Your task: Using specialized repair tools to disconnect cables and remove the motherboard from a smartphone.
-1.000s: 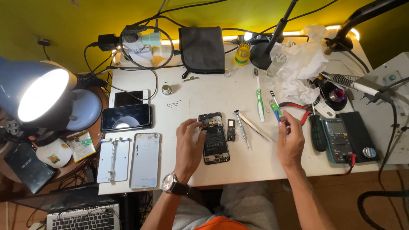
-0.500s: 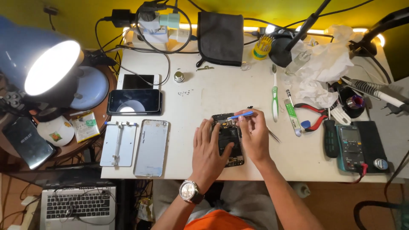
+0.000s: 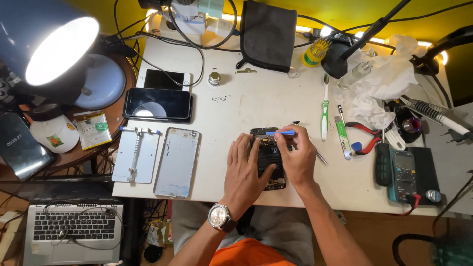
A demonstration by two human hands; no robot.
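An opened dark phone [image 3: 268, 162] lies near the front middle of the white table [image 3: 236, 108], its insides showing. My left hand [image 3: 244, 172], with a wristwatch, rests flat on the phone's left side and holds it down. My right hand [image 3: 295, 157] grips a thin blue pry tool [image 3: 281, 132] and holds its tip at the phone's upper edge. Part of the phone is hidden under both hands.
A silver back cover [image 3: 177, 162] and a repair holder plate [image 3: 135, 155] lie at the left, two phones [image 3: 157, 104] behind them. A green-white toothbrush [image 3: 324, 113], red pliers [image 3: 362, 138], a multimeter [image 3: 404, 175], a soldering iron [image 3: 433, 113] and crumpled tissue [image 3: 389, 83] sit at the right. A lit lamp [image 3: 59, 49] stands far left.
My right hand came in from the tools at the right, now holding the blue pry tool over the phone. My left hand stayed on the phone. The view moved closer.
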